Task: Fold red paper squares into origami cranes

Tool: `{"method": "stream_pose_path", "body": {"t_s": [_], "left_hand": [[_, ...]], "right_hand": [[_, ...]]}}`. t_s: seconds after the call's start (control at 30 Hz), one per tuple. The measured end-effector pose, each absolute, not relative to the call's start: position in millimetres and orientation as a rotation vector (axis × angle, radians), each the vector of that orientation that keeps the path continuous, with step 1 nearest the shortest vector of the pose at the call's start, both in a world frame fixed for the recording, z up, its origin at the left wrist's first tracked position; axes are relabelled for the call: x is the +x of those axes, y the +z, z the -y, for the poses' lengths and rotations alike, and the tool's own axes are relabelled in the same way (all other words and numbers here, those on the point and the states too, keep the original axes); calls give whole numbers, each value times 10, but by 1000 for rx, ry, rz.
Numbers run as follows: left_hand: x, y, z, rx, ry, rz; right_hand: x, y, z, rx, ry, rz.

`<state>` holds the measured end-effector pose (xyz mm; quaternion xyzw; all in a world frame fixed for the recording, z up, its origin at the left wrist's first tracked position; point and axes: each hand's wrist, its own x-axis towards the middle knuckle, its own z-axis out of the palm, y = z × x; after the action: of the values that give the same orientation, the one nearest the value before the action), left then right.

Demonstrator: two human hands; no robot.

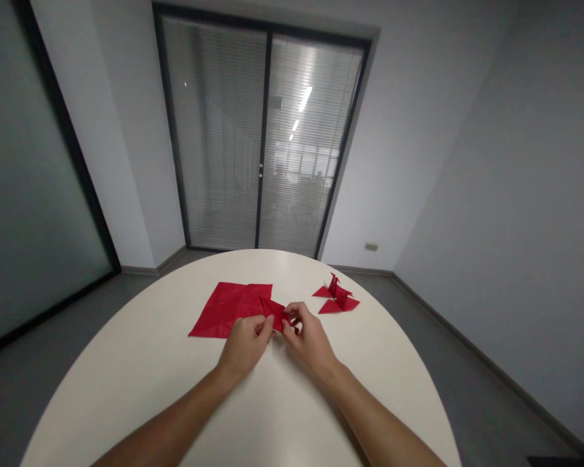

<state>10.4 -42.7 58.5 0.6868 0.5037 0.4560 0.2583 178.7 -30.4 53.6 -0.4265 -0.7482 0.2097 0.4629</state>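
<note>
1 folded red paper (274, 310) is between the hands, near the middle of the table, with pointed flaps on its far left side; whether it touches the tabletop I cannot tell. The left hand (246, 338) pinches its near left edge between thumb and bent forefinger, the other fingers curled under; the right hand (312, 336) grips its right end with thumb and curled fingers, and a bit of red shows among them.

Just left of the folded paper, partly behind it, lies a flat red sheet (219, 310), creased, its near right part hidden by the left hand; to the right and farther off sit 2 folded red birds, the nearer bird (341, 303) with spread wings, the farther bird (333, 285) partly behind it.

All this is on a round white table (272, 408); beyond it stand 2 dark-framed glass panels (265, 136) with blinds, a pale wall (418, 130) to their right and a small wall plate (371, 247) low on it.
</note>
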Motion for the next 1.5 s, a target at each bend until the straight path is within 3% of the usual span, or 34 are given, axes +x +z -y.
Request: {"method": "stream_pose_path", "body": {"t_s": [0.43,0.67,1.13,1.5], "left_hand": [[140,490,296,1346,1188,-1237],[174,491,344,1491,1114,-1268],[203,436,421,1777,1152,-1331],[188,461,387,1478,1304,-1211]], "right_hand": [[1798,466,305,-970,405,1847],[1802,563,331,-951,255,1912],[1878,633,264,-917,570,1953],[1968,624,285,-919,444,2065]]}}
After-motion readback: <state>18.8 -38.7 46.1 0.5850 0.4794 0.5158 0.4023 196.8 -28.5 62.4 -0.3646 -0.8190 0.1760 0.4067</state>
